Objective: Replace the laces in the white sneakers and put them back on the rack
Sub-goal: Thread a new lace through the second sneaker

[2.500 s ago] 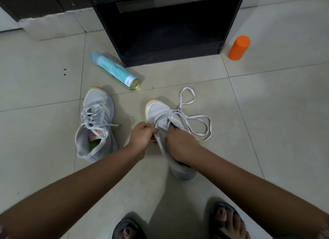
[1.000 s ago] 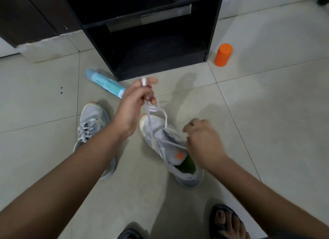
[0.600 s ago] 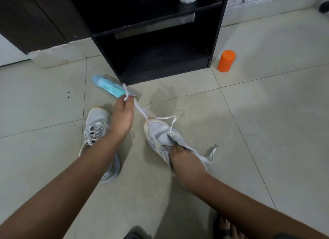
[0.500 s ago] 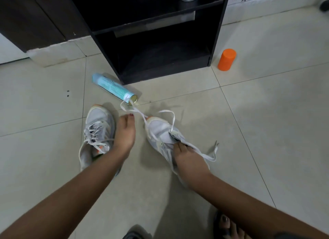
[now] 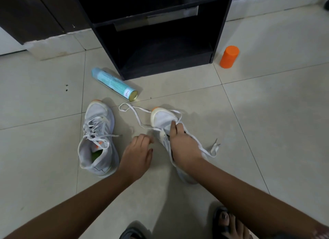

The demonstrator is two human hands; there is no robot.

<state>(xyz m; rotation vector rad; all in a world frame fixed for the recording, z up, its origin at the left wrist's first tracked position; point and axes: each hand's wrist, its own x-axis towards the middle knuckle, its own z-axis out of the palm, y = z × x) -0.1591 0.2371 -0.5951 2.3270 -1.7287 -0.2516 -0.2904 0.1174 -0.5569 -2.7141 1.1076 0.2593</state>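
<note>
Sneakers lay on the tile floor (image 5: 267, 132) near the dark rack (image 5: 160, 34), both with long axis running near to far, toes pointing far toward the rack. Left sneaker (image 5: 98, 141) sat upright, laced, heel opening facing up. Right sneaker (image 5: 163, 121) angled slightly, toe far-left, heel near-right, mostly covered by the right hand (image 5: 185, 148). Right hand pressed palm-down over the tongue area, fingers pinched on the lace (image 5: 138, 121) at the eyelets. Loose lace trailed in a loop far-left of the toe; other end lay right of the shoe. Left hand (image 5: 137, 157) hovered between the two shoes, palm down, fingers loosely curled, holding nothing. Spray can (image 5: 114, 84) lay on its side far-left; orange cylinder (image 5: 228, 56) stood right of the rack
</note>
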